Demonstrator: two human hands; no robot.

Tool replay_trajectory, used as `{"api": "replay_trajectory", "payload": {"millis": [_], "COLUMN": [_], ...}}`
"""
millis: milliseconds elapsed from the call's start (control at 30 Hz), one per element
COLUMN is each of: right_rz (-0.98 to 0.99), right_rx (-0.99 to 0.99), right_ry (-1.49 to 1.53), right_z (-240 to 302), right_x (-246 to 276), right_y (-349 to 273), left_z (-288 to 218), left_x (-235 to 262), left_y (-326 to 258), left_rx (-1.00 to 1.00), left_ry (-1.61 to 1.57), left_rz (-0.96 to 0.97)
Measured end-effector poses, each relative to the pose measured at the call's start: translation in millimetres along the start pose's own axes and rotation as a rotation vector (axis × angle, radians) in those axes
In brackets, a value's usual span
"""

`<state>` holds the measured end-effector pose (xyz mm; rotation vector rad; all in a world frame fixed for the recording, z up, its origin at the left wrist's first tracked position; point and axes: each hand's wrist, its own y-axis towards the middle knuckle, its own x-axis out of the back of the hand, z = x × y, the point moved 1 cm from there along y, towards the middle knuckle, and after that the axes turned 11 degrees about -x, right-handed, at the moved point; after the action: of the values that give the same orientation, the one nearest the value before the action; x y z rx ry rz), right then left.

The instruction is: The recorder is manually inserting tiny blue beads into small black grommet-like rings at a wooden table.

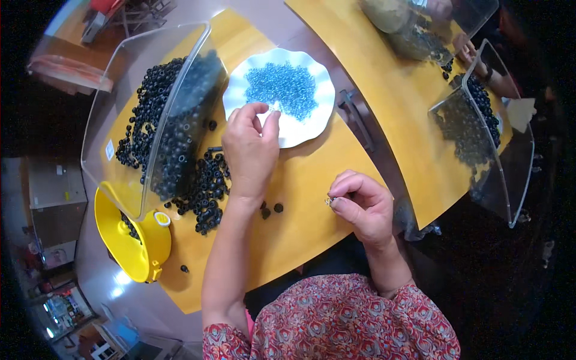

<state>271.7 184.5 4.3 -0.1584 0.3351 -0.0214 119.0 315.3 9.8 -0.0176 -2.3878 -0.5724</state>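
A white plate with a wavy rim (327, 99) holds a heap of small, translucent blue pieces (282, 84). Over its near edge reaches my left hand (251, 147), thumb and forefinger curved with a gap between their tips; I see nothing held there. My right hand (366, 207), off to the right above the yellow sheet, is closed in a pinch. A tiny pale and dark piece (329, 201) pokes out at its fingertips, too small to name. Loose black ring-shaped parts (209, 186) lie left of my left wrist, and a few more black parts (278, 207) sit right of it.
At the left, a clear plastic bin (207, 36) lies tilted with many black parts spilling out. Nearer stands a yellow container (135, 249). A yellow sheet (300, 228) covers the table. Across a gap at right, another person's hand (465, 51) is near a second clear bin (507, 174).
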Motion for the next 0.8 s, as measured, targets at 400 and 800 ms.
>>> {"api": "replay_trajectory", "payload": {"millis": [400,800], "right_rz": [-0.014,0.100], "right_rx": [0.072,0.320], "right_ry": [-0.263,-0.405], "right_z": [3,13], "right_x": [-7,-51], "right_y": [7,-29], "left_z": [-31,-52], "left_x": [52,92], "left_y": [-49,-151], "left_rx": [0.613,0.437], "left_ry": [-1.627,-1.289], "left_rz": [0.009,-0.061]}}
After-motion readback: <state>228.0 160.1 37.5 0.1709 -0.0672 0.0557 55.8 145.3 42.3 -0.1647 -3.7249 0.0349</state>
